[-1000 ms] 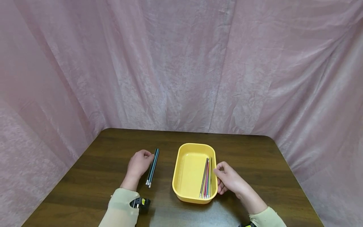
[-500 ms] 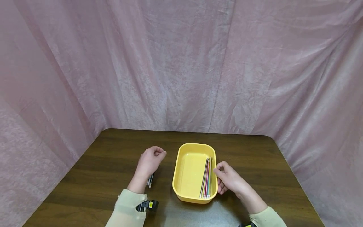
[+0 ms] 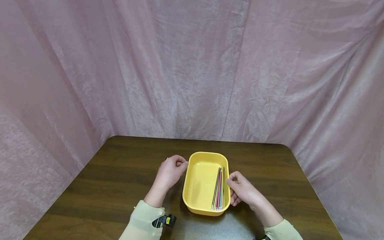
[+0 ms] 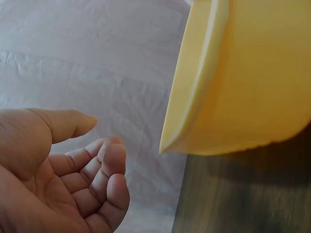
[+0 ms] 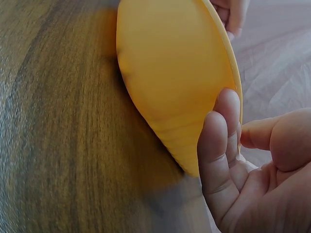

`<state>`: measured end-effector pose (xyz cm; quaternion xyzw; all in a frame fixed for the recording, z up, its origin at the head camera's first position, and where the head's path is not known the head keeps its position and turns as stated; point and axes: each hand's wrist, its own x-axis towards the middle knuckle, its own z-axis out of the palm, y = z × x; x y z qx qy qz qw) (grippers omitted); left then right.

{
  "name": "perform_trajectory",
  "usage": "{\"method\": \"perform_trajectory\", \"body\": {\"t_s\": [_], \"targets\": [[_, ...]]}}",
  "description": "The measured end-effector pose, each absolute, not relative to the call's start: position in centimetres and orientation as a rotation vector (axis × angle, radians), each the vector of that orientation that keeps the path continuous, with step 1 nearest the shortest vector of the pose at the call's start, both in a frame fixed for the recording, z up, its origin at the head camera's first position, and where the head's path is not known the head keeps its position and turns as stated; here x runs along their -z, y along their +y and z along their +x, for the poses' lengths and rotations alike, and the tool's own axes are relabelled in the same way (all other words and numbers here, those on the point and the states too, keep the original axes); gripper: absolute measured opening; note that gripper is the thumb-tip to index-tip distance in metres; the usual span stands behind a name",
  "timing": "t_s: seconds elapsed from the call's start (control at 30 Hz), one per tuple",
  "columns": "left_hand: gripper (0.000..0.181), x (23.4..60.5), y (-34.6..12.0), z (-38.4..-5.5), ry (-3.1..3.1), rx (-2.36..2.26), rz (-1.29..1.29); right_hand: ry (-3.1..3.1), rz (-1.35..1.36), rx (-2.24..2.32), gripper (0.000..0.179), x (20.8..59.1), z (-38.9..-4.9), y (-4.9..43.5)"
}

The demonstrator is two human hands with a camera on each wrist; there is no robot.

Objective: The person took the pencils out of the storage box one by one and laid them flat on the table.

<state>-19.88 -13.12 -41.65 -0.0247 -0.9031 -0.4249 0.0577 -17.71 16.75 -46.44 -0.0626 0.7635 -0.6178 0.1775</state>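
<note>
A yellow rectangular plastic tray (image 3: 196, 211) sits on the table, with several colored pencils (image 3: 218, 190) lying along its right side. My right hand (image 3: 242, 190) grips the tray's right rim, thumb over the edge and fingers against the outer wall; the right wrist view shows this hand (image 5: 257, 179) at the rim. My left hand (image 3: 170, 170) is beside the tray's left rim. The left wrist view shows that hand (image 4: 73, 170) holding nothing, fingers loosely curled, thumb apart from them. A dark pencil tip (image 3: 166, 158) shows behind the left hand; the rest is hidden.
The brown wooden table (image 3: 126, 150) extends around the tray on all sides. A pink curtain (image 3: 192, 83) hangs along its back and sides. A small black camera (image 3: 168, 220) is strapped to the left wrist.
My left hand has moved right, from the dark pencils to the tray's left rim, and now covers most of those pencils. The right hand stays on the tray's right rim.
</note>
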Motion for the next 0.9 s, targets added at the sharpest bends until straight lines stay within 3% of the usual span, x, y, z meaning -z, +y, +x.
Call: {"method": "perform_trajectory", "body": {"t_s": [0.9], "targets": [[0.012, 42.8, -7.3, -19.6, -2.843, 1.184, -0.274, 2.163, -0.179, 1.743, 0.021, 46.4, -17.7, 16.8]]}}
